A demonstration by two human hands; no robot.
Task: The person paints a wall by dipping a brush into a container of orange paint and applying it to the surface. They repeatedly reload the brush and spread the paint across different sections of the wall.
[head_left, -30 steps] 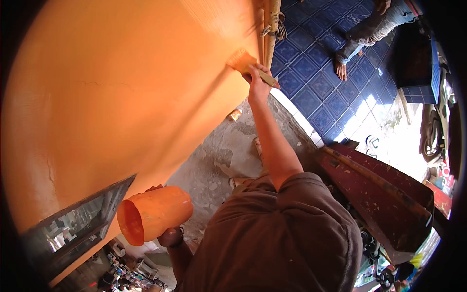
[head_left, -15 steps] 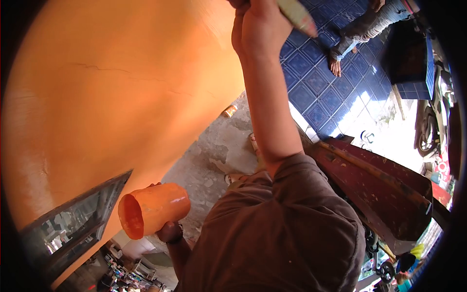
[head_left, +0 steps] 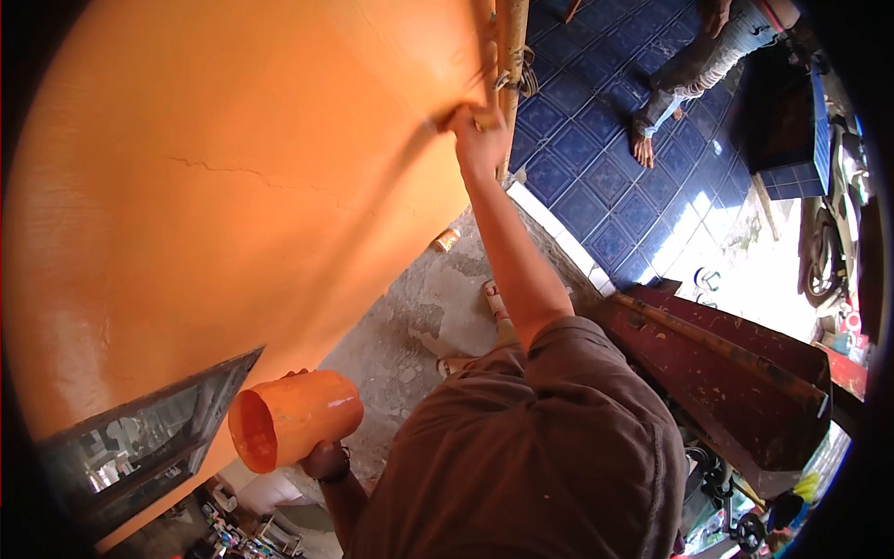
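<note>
My left hand [head_left: 326, 460] is wrapped round an orange container [head_left: 307, 415], which lies tilted on its side with its open mouth facing left; paint coats it inside and out. My right arm stretches up to the orange wall [head_left: 251, 168]. At the wall's edge, my right hand [head_left: 480, 144] is closed on a brush, of which only a small pale part [head_left: 484, 121] shows between the fingers. The bristles are blurred and partly hidden close to the wall, beside a yellowish upright pole [head_left: 511, 56].
A framed window [head_left: 154, 433] is at lower left. A small can [head_left: 447, 240] stands on the grey floor [head_left: 419, 298]. Blue tiles [head_left: 596, 154] lie beyond the pole, with another person's bare foot [head_left: 643, 149]. A dark red metal object [head_left: 726, 373] is at right.
My right hand has moved down with the brush, turning it toward the wall's edge. The pole has come into view. My left hand and the container have barely moved.
</note>
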